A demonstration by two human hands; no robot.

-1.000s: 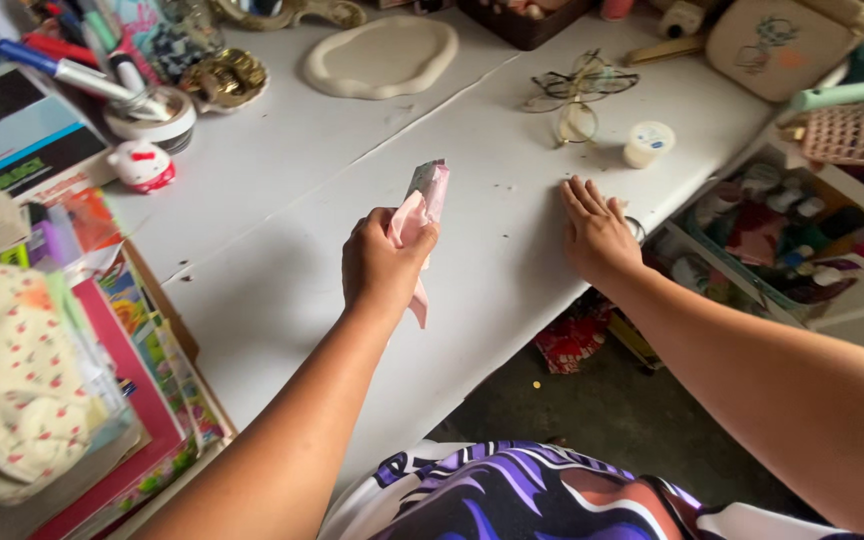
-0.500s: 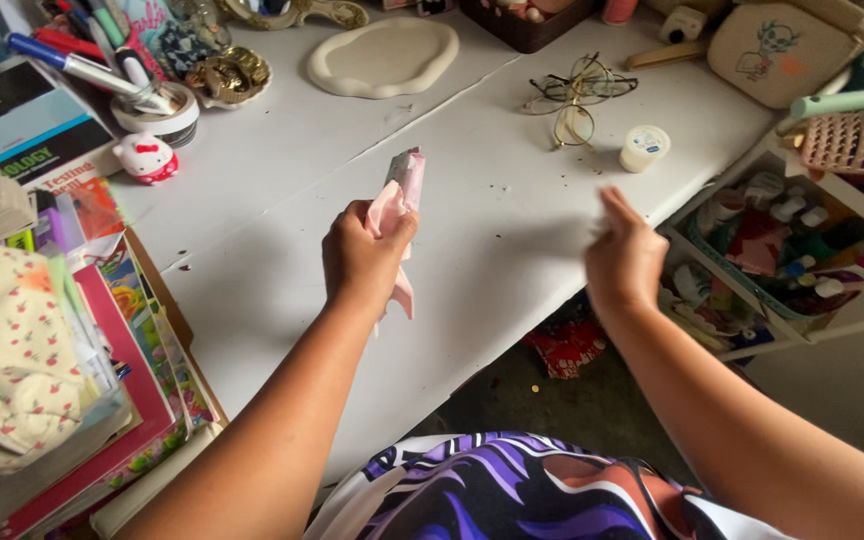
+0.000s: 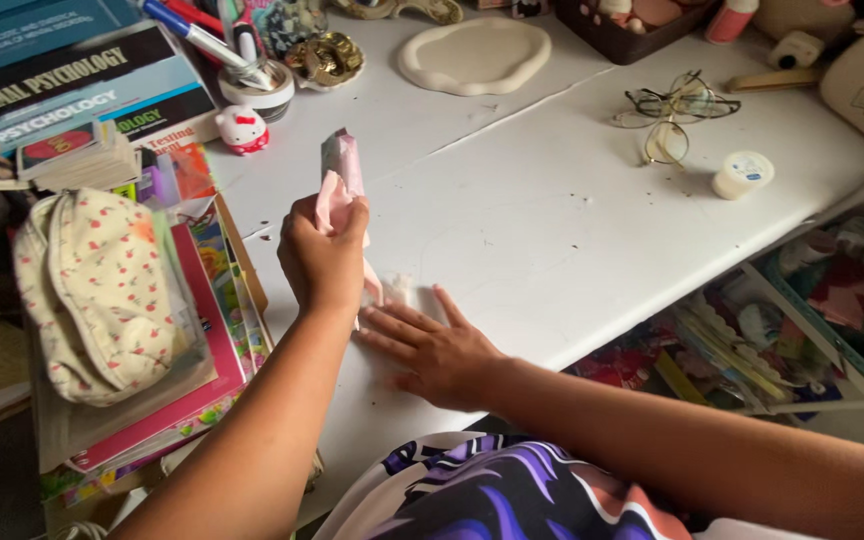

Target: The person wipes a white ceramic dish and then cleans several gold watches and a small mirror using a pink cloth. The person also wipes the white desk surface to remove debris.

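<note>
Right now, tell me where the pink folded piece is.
In the head view the pink folded piece stands left of centre over the white table, gripped in the left hand, with the right hand flat on the table just below it.

On the white bench: glasses, a small white jar, a cream tray, a tape roll with pens, a tiny white figurine. At left, stacked books and a floral pouch.

Pink pkg upright, left hand.
</note>
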